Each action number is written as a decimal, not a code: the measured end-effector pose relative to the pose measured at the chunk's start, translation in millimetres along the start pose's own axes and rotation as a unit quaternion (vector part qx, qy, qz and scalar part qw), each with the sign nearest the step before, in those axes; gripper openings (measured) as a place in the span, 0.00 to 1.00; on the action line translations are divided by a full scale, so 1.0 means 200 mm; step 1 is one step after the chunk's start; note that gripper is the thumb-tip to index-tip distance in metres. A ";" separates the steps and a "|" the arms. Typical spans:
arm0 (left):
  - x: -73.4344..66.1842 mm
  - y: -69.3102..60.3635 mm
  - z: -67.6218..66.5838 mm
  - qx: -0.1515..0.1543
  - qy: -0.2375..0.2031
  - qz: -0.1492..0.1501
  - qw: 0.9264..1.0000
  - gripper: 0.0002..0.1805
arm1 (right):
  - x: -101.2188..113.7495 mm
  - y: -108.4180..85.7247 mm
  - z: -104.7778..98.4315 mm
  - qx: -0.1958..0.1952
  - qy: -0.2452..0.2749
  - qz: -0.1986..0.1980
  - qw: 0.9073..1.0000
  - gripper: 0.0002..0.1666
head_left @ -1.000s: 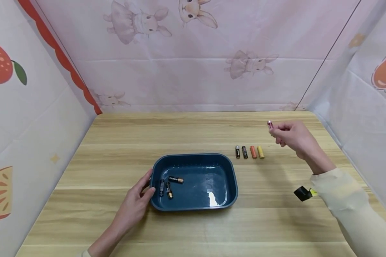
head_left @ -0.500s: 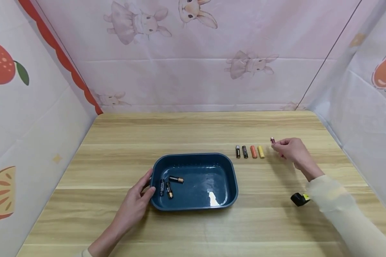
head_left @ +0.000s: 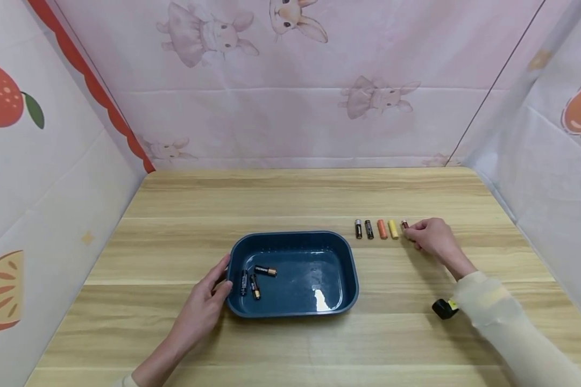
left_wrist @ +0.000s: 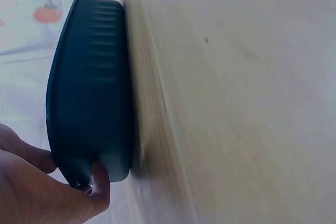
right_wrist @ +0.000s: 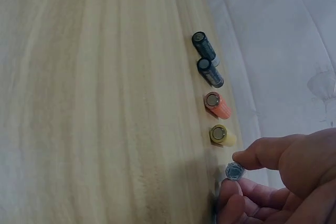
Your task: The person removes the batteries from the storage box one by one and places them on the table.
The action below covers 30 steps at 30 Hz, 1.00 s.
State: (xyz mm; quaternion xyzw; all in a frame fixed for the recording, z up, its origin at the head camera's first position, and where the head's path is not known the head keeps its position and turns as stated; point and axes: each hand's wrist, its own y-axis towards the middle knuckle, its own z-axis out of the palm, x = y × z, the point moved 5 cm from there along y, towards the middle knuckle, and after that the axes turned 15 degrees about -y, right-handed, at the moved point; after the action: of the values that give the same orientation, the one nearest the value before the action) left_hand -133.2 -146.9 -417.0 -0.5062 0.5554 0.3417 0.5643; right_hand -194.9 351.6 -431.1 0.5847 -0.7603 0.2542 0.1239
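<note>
My right hand [head_left: 436, 236] pinches a dark red battery [head_left: 404, 224] between thumb and fingers, at the right end of a row of batteries. In the right wrist view the silvery end of that battery [right_wrist: 234, 171] shows between the fingertips. Beside it lie a yellow battery [head_left: 393, 229], an orange battery [head_left: 382, 229] and two black batteries, the nearer a black one [head_left: 369, 229]. My left hand [head_left: 203, 301] grips the left side of a dark blue tray [head_left: 290, 314], thumb at the rim and fingers against the outer wall. Three black batteries, one a Duracell [head_left: 265, 270], lie inside the tray's left part.
A wood-grain table [head_left: 290, 199] carries everything, with printed cloth walls [head_left: 290, 123] at its back and sides. A black wrist-worn device [head_left: 444, 309] sits under the right sleeve.
My right hand has come down and toward me with the dark red battery, then left to beside the yellow one. The left hand and tray have stayed in place.
</note>
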 end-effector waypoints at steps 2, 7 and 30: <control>0.00 0.00 0.00 -0.001 0.000 -0.001 1.000 0.32 | 0.00 0.01 0.01 -0.003 -0.011 -0.002 1.000 0.19; 0.00 0.00 0.00 -0.002 0.000 0.002 1.000 0.32 | 0.01 0.02 0.02 -0.019 -0.044 -0.012 0.999 0.19; 0.00 0.00 0.00 -0.005 0.005 -0.006 1.000 0.33 | 0.04 0.01 0.03 -0.039 -0.083 -0.005 0.996 0.18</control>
State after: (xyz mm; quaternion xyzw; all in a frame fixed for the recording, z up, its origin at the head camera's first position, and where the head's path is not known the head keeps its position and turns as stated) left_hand -134.2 -146.9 -416.9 -0.5136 0.5535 0.3390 0.5612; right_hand -198.0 341.9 -431.4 0.6026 -0.7740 0.1750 0.0845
